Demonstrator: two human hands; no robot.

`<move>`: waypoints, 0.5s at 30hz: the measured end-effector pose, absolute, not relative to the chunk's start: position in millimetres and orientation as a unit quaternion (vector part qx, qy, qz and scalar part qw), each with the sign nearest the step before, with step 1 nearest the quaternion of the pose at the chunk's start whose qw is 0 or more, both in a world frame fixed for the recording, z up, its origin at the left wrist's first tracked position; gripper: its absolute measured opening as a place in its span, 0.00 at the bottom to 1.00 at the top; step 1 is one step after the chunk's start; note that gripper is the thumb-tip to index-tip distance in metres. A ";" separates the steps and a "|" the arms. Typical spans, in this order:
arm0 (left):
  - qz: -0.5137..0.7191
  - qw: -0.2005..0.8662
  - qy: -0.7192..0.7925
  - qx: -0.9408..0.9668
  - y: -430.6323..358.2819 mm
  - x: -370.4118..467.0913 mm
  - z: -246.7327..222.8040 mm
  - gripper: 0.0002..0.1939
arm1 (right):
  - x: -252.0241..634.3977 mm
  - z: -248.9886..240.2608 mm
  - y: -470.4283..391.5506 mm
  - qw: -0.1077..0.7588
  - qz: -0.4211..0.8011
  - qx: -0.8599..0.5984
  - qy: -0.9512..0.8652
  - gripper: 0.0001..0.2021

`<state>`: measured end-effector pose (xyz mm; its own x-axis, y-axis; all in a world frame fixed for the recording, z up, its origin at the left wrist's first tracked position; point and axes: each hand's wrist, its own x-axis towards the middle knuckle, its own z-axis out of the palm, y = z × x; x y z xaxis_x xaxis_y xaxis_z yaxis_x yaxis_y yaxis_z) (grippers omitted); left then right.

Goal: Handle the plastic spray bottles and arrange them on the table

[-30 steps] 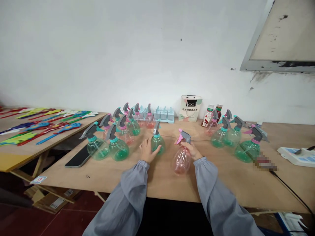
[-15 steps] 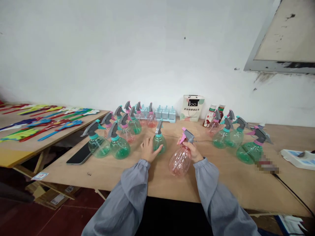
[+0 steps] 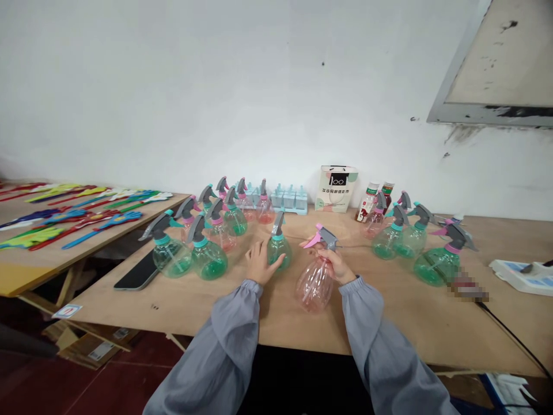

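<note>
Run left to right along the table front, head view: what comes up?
Smartphone, two turquoise-collared green spray bottles, green spray bottle by left hand, tilted pink spray bottle, pink-collared green spray bottle, blurred corded item, white tray.

Everything is seen by one camera, worn on the person's head. It is pointed forward and a bit down. The table (image 3: 298,333) is seen from above, on a slant, and the wall (image 3: 237,115) is faced behind it. The left hand (image 3: 259,265) and right hand (image 3: 339,266) are seen from behind, quite near.
</note>
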<state>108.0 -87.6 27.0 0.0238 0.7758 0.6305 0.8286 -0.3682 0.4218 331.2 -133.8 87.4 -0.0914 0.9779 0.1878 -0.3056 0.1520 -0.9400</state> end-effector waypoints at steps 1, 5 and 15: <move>-0.416 0.033 -0.561 -0.715 -87.6 107.9 27.0 0.33 | 331.3 88.3 -133.6 0.580 0.551 -0.336 -0.497 0.12; -0.413 0.034 -0.561 -0.716 -87.9 107.7 27.9 0.34 | 334.0 93.4 -133.5 0.588 0.524 -0.311 -0.532 0.06; -0.411 0.021 -0.566 -0.714 -89.7 108.1 29.9 0.33 | 337.2 84.9 -125.4 0.651 0.456 -0.377 -0.476 0.09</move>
<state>108.1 -89.7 29.9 0.0209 0.7919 0.6103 0.8262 -0.3574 0.4354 337.2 -125.4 84.9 0.1308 0.9521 0.2765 -0.2337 0.3006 -0.9247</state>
